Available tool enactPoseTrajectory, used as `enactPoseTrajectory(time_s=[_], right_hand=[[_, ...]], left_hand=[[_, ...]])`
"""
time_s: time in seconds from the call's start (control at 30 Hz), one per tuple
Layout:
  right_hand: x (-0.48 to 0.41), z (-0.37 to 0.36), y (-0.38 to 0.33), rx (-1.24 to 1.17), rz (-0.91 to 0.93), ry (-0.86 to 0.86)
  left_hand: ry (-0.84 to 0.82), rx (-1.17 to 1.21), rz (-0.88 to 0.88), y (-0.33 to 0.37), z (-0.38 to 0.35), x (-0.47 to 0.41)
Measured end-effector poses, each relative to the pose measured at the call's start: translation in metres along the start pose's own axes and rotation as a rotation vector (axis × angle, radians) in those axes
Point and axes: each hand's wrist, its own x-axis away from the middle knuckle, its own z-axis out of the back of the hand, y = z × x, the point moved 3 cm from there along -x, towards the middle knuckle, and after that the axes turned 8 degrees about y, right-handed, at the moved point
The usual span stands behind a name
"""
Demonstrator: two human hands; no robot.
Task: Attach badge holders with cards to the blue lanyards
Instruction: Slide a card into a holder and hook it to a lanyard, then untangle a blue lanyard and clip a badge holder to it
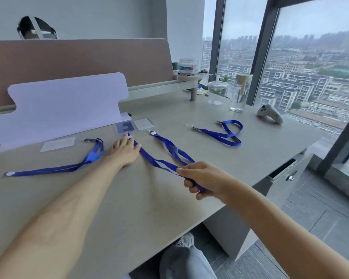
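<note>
Several blue lanyards lie on the grey desk [129, 198]. My right hand [199, 180] grips the near loop of the middle lanyard [155, 161]. Its far end runs up to a badge holder with a blue card [125, 127]. My left hand [125, 151] rests flat on the desk with its fingers straight, touching that lanyard near its clip. Another lanyard [169, 147] leads to a badge holder with a white card [143, 124]. A left lanyard [69, 167] lies beside a loose clear holder with a white card [57, 144]. A fourth lanyard [226, 133] lies at the right.
A white foam board [65, 105] stands behind the holders, in front of a brown divider [79, 59]. A glass jar [218, 92], a tall glass [240, 93] and a white controller [270, 115] stand at the back right. The desk's right edge drops off beside the window.
</note>
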Motion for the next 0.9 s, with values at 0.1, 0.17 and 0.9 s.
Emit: enactPoseTrajectory(time_s=[0.1,0.17,0.9], right_hand=[[0.009,0.009,0.008,0.004,0.031,0.018],[0.013,0.012,0.013,-0.003,0.027,0.039],[0.021,0.03,-0.024,0.919,0.25,0.485]], left_hand=[[0.123,0.053,-0.019,0.005,0.002,0.009],[0.127,0.08,-0.04,0.009,0.0,0.017],[0.028,0.476,-0.081,0.04,0.016,0.117]])
